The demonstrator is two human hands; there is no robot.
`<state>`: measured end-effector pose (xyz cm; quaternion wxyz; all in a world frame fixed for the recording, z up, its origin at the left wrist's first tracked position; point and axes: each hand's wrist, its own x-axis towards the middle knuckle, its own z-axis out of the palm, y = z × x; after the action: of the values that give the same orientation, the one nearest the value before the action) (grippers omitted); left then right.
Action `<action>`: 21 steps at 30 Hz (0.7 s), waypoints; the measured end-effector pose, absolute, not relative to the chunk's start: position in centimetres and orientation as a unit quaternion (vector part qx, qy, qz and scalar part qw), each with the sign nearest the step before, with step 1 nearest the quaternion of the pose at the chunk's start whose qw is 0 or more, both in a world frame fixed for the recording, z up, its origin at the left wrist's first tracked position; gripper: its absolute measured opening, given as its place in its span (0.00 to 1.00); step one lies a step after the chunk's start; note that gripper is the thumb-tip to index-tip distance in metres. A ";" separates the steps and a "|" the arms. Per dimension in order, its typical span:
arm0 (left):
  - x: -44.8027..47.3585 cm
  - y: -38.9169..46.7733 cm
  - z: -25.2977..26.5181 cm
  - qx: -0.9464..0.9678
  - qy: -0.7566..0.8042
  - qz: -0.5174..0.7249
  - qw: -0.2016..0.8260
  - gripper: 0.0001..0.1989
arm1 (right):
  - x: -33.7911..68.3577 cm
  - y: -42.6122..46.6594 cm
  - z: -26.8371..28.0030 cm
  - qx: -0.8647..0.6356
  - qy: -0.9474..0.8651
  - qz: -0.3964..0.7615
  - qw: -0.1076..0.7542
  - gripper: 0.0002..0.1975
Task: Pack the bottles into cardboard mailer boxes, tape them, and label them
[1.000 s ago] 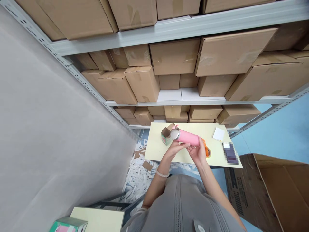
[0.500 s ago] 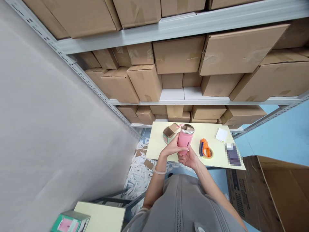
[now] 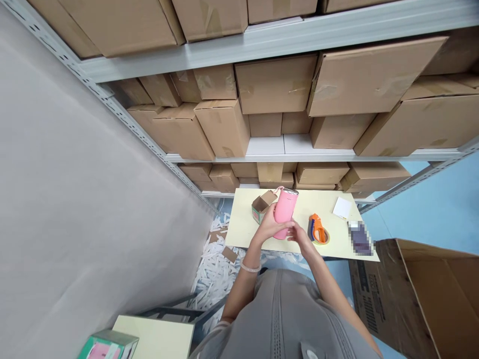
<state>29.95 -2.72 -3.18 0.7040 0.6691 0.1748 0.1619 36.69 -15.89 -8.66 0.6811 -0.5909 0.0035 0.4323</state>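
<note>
Left hand (image 3: 268, 226) wraps the pink bottle (image 3: 286, 206); right hand (image 3: 301, 237), loosely curled, sits at its near end (touching? I can't tell), orange tape dispenser (image 3: 316, 222) just right of that hand.

Both arms reach inward and away from the near side, the left arm (image 3: 238, 289) angling right, the right arm (image 3: 331, 291) left. The left hand (image 3: 267, 227) curves in a grip (thumb (image 3: 285, 226) stretched rightward); just right, the right hand (image 3: 301, 236) bends its fingers (image 3: 291, 233) loosely.
</note>
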 end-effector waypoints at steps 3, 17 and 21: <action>29.9 -2.9 -3.8 0.712 0.192 0.165 0.654 0.40 | 37.6 -16.1 -7.8 -0.614 -0.077 0.333 0.712 0.22; 28.4 0.8 -1.9 0.687 0.098 0.120 0.710 0.26 | 35.6 -16.8 -6.1 -0.524 -0.105 0.395 0.747 0.24; 28.5 0.2 -0.4 0.627 -0.012 0.119 0.770 0.39 | 34.4 -17.1 -5.4 -0.406 -0.128 0.555 0.715 0.25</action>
<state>28.50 0.24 -0.37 0.7701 0.6265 -0.0125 0.1192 34.35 -17.14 -5.44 0.7148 -0.4056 -0.1281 0.5550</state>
